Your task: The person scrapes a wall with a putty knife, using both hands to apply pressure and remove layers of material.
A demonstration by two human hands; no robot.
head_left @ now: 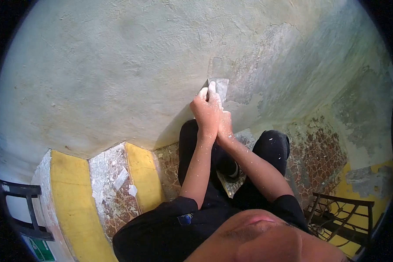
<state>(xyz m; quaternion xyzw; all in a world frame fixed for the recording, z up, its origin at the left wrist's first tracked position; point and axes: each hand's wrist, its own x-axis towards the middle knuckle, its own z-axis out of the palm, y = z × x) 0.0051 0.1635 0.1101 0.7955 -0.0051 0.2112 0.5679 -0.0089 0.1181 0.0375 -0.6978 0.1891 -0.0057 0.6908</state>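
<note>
My left hand [205, 107] is wrapped round the handle of a flat metal scraper [222, 86], one finger stretched along its blade. Just below and to the right, my right hand [225, 124] is closed at the lower end of the tool, partly hidden behind the left. The blade's wide edge lies against the grey-green wall [131, 65], beside a patch where the paint is scraped away. White flakes dot both hands and forearms.
Yellow-edged steps [74, 187] descend at the lower left, with paint chips [120, 178] on them. A black metal railing [26, 191] stands at far left. Debris covers the patterned floor [316, 153] at right, near a dark metal rack [343, 214].
</note>
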